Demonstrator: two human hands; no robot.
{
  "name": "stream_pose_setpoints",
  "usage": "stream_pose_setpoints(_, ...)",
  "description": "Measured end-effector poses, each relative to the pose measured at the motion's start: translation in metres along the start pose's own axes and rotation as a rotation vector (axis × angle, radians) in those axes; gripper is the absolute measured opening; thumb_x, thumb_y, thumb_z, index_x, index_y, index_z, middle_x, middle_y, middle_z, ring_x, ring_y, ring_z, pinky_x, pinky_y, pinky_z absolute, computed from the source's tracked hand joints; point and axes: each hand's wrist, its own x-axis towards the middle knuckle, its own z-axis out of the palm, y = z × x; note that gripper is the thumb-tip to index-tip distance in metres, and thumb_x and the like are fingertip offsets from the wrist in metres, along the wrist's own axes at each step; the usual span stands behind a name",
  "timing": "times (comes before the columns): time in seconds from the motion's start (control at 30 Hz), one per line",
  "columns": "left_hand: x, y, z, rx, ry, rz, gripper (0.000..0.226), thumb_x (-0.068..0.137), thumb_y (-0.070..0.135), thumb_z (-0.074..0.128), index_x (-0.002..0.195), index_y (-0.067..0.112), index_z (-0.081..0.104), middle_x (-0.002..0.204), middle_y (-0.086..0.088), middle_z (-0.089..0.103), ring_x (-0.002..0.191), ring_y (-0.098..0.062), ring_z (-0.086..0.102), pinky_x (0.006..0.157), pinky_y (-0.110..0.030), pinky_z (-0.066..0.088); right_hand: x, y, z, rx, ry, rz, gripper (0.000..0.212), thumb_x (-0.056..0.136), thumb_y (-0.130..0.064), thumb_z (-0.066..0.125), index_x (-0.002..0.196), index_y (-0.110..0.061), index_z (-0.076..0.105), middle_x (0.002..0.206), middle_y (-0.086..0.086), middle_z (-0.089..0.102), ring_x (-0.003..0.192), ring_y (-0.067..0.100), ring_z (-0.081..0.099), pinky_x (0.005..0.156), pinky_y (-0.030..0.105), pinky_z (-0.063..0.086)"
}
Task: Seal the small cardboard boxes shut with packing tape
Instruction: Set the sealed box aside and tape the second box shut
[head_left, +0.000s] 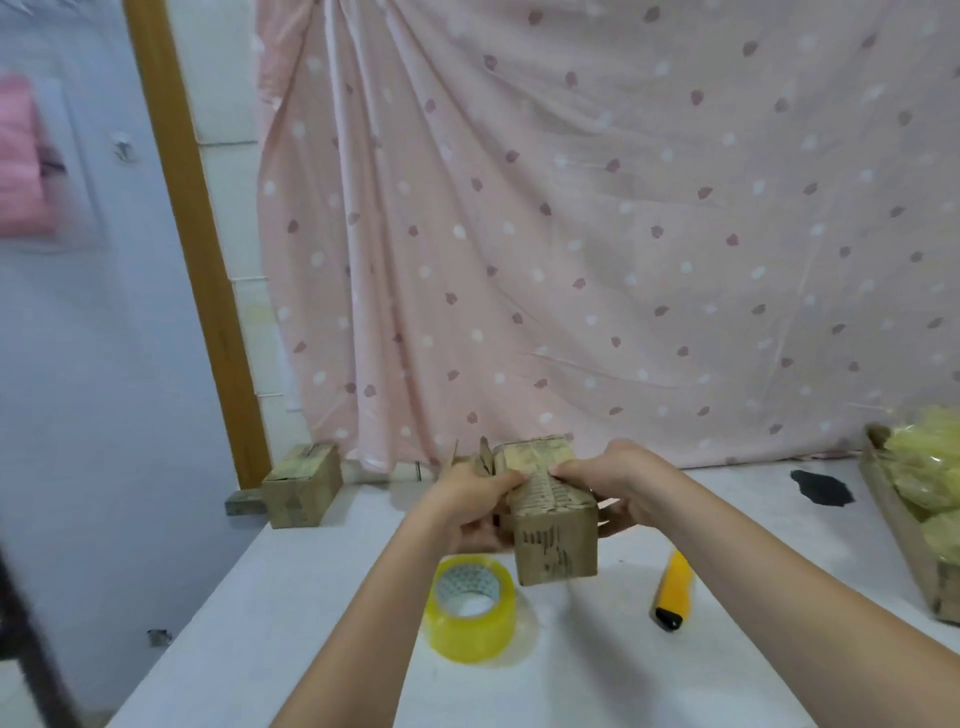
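We hold the box (553, 540) above the surface (322, 649) with both arms stretched forward; left hand (470, 506) and right hand (618, 488) grip its top flaps with curled fingers.

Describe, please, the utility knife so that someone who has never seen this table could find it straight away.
Start at the white table and find the cardboard box held in both hands. Just to its right, on the tabletop, lies the utility knife. It is the only slim yellow bar with a black end; the other yellow thing, the tape roll, is round.

Both forearms reach forward, left grip (470, 501) and right grip (618, 480) curled, close together.
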Motion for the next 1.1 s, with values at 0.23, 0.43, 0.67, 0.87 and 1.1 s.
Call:
stream_pose_setpoints(0.23,-0.021,0.019,-0.088,0.109,0.09,0.0,0.041,0.095,0.031,0.068,0.118,-0.001,0.059,0.104,-0.018,0.07,0.069,-0.029,0.071,0.069,-0.042,0.063,0.005,-0.06,0.063,-0.01,-0.199,0.041,0.028,0.092,-0.037,0.066,0.091,-0.01,0.059,0.084,0.007,0.058,0.069,0.019,0.059,0.088,0.042,0.056)
stream_pose_setpoints(0.43,-0.017,-0.004,-0.164,0.076,0.197,-0.064,0.049,0.092,0.036,0.071,0.127,0.007,0.052,0.104,-0.015,0.073,0.08,-0.031,0.076,0.07,-0.043,0.063,0.018,-0.091,0.136,-0.028,-0.307,-0.009,0.028,0.095,-0.037,0.062,0.093,-0.009,0.062,0.087,0.01,0.063,0.071,0.022,0.063,0.085,0.044,0.058)
stream_pose_setpoints(0.67,0.007,-0.034,-0.202,0.06,0.314,-0.093,0.035,0.092,0.034,0.071,0.113,0.009,0.056,0.098,-0.012,0.074,0.079,-0.025,0.076,0.064,-0.039,0.064,0.044,-0.096,0.201,-0.014,-0.294,-0.021,0.031,0.094,-0.037,0.063,0.083,-0.009,0.06,0.08,0.008,0.066,0.076,0.026,0.067,0.079,0.043,0.059)
stream_pose_setpoints(0.87,0.052,-0.067,-0.216,0.131,0.335,-0.088,0.032,0.096,0.035,0.065,0.111,0.006,0.064,0.09,-0.01,0.076,0.074,-0.022,0.076,0.069,-0.042,0.064,0.097,-0.087,0.25,0.043,-0.257,0.018,0.038,0.079,-0.032,0.08,0.106,-0.01,0.063,0.091,0.01,0.073,0.07,0.027,0.069,0.058,0.038,0.058)
stream_pose_setpoints(1.1,0.103,-0.096,-0.237,0.766,0.543,0.08,0.026,0.09,0.032,0.068,0.099,0.009,0.071,0.102,-0.008,0.07,0.091,-0.021,0.063,0.073,-0.032,0.051,0.167,-0.068,0.295,-0.004,-0.201,0.078,0.067,0.06,-0.037,0.09,0.114,-0.011,0.06,0.093,0.013,0.071,0.077,0.031,0.071,0.064,0.049,0.06)
